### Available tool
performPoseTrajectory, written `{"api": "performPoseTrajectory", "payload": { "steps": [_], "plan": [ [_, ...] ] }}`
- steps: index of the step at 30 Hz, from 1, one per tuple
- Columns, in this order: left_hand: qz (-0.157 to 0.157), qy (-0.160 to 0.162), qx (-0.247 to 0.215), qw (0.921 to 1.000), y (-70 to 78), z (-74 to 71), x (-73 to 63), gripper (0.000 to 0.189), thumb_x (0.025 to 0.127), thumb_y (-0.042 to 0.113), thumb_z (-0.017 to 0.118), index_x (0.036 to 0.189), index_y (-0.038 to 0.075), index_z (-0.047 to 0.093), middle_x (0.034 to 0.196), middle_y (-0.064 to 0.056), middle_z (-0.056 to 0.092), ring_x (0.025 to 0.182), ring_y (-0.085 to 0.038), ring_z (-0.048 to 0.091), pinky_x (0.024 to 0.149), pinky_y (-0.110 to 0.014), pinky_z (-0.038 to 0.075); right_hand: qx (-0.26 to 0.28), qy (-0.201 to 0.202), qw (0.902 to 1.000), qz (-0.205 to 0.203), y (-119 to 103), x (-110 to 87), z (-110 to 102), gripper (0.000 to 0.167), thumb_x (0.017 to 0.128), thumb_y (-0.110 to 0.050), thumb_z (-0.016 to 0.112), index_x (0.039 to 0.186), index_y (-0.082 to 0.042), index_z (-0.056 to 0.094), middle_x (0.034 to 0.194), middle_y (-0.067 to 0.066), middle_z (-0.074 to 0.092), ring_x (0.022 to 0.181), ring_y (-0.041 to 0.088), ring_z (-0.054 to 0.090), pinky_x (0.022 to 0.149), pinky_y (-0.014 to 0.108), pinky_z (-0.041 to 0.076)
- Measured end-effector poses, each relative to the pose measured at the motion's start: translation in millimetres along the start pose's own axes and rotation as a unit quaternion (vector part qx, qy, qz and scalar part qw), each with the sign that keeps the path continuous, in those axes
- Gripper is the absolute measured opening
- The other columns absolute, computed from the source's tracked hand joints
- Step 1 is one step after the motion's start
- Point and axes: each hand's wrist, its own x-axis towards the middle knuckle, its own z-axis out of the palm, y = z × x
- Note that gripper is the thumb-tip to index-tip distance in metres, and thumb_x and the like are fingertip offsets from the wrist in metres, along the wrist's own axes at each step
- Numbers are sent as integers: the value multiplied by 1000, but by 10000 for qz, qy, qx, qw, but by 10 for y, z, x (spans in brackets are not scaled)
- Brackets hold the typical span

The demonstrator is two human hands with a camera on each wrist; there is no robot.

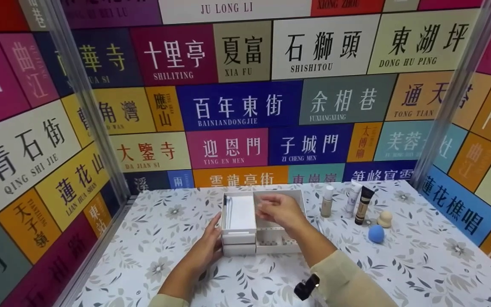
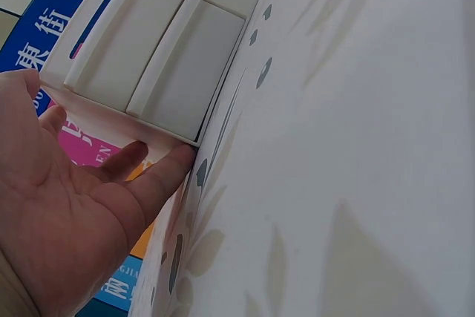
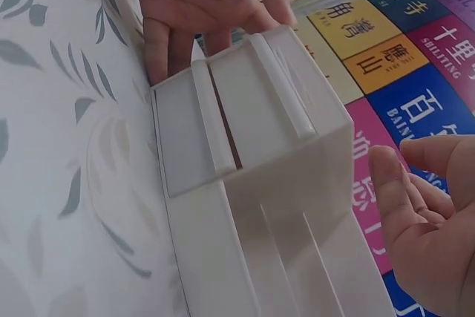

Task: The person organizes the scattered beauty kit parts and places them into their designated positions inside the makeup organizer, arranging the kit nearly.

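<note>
white drawer organizer (image 1: 239, 239) rested on the bench (image 1: 441, 264). against its left side lay the left hand (image 1: 209, 242), fingers loosely extended; above it hung the right hand (image 1: 283, 209), half-curled, empty.

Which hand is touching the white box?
The left hand, its fingers against the side of the white box; the right hand hovers above, apart from it.
</note>
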Motion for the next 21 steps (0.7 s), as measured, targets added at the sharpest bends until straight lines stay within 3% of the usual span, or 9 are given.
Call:
{"api": "performPoseTrajectory", "payload": {
  "steps": [6,13,21],
  "plan": [
    [-3,26,88,10000,11,-1,-17,58,115,53,33,169,52,12,182,-16,8,163,-51,25,131,-64,29,-166,201,9997,13,-9,-115,-328,41,99,-2,71,139,4,65,111,19,78,88,21,79,82,30,68],
    [-34,58,163,9998,-2,-13,-10,56,115,51,32,168,55,14,182,-15,9,162,-51,26,131,-64,30,-297,368,9989,53,23,-221,-697,46,101,-7,72,144,4,62,118,17,77,99,23,79,86,28,67],
    [-137,84,155,9998,-3,-21,3,58,113,58,35,167,56,14,183,-12,9,163,-49,26,131,-63,30,-538,557,9967,251,29,-307,-1033,52,102,-17,74,149,0,59,117,10,77,99,18,77,89,27,66]
  ]
}}
